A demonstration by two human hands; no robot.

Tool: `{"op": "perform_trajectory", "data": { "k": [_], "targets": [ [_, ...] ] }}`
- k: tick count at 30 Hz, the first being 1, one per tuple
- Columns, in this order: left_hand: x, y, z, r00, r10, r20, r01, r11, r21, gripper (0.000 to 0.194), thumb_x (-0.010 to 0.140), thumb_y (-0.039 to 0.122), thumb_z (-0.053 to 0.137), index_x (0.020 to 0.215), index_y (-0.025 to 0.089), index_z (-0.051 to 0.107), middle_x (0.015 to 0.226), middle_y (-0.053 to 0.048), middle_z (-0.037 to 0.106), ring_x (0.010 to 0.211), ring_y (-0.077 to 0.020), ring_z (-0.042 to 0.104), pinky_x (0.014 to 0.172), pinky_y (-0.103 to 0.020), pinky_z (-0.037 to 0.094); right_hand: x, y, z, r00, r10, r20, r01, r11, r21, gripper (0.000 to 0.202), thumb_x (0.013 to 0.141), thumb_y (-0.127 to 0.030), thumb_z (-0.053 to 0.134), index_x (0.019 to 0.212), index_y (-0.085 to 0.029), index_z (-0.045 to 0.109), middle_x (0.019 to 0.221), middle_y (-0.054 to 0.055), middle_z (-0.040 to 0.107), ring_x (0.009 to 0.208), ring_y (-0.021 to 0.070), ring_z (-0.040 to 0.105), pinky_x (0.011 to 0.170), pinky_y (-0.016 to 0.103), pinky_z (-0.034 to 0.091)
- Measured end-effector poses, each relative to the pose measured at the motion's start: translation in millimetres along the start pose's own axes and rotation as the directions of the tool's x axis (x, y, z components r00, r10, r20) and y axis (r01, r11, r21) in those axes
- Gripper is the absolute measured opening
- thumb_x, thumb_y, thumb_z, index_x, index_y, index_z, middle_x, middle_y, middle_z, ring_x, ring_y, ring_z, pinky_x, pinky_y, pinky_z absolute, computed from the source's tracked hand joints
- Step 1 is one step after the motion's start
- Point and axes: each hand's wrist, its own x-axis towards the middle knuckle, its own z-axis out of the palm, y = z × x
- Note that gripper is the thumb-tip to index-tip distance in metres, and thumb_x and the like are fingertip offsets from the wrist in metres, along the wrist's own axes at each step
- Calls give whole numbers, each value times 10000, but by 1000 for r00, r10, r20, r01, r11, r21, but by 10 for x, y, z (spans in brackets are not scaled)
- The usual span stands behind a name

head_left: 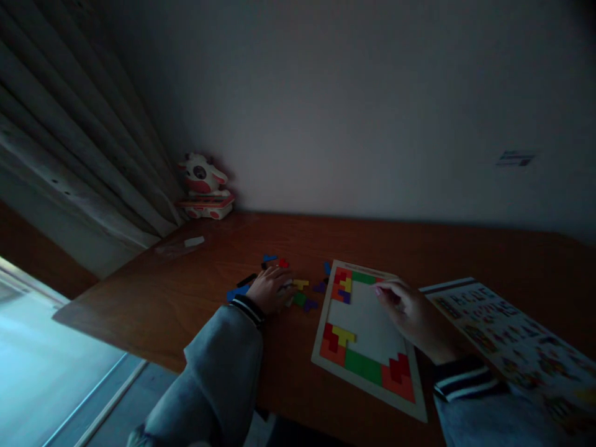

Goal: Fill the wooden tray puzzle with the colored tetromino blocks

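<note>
Dim light falls on a brown wooden counter (186, 292) set against a pale wall, with a curtain at the far left and a small cow-shaped toy (205, 186) in the back corner. Loose coloured puzzle pieces (298, 292) lie scattered just beyond and to the right of the left hand (270, 288), which rests palm down among them, fingers curled over something at its tips; whether it has closed on a piece I cannot tell. A blue piece (237, 292) sits just to that hand's left, touching or nearly touching the wrist.

To the right of the scatter lies the puzzle board (367, 379), its long axis running away from the person and leaning slightly left, with pieces filled in at the far end and the near end and a bare white middle. The right hand (410, 313) hovers over the board's far right part, fingers drawn together and pointing left toward the far filled rows; a pinched piece cannot be made out. Just right of that hand lies a printed pattern sheet (507, 335). The left hand is nearer the loose pieces, the right hand nearer the board.
</note>
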Motion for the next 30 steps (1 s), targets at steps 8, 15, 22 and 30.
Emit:
{"op": "perform_trajectory", "data": {
  "k": [8, 15, 22, 30],
  "targets": [
    [78, 211, 8, 971, 213, 113, -204, 975, -84, 500, 913, 579, 534, 1287, 256, 609, 1304, -86, 627, 1164, -278, 595, 1040, -478, 437, -241, 206, -110, 998, 58, -5, -58, 990, -130, 239, 957, -411, 484, 990, -231, 638, 963, 69, 666, 839, 216, 639, 755, 355, 522],
    [145, 185, 24, 967, 228, 113, -219, 972, -85, 402, 939, 503, 538, 1231, 251, 652, 1254, -84, 656, 1143, -258, 613, 1029, -446, 456, -467, 140, -281, 991, 91, 98, -72, 980, -185, 209, 943, -395, 522, 1039, -240, 625, 1052, 84, 642, 968, 241, 621, 861, 406, 517],
    [156, 225, -39, 963, 243, 114, -227, 964, -138, 372, 961, 423, 521, 1266, 235, 623, 1278, -77, 653, 1147, -254, 617, 1030, -427, 469, -500, 152, -319, 987, 107, 123, -79, 974, -213, 190, 916, -344, 539, 1048, -244, 630, 1076, 87, 638, 1015, 257, 614, 891, 434, 513],
    [160, 146, 35, 968, 242, 73, -228, 960, -164, 340, 1001, 305, 429, 1267, 202, 613, 1235, -88, 678, 1114, -220, 639, 998, -387, 496, -509, 182, -325, 988, 127, 86, -107, 973, -205, 238, 933, -407, 494, 1022, -244, 645, 1069, 89, 648, 1011, 257, 627, 887, 420, 523]
  ]
}}
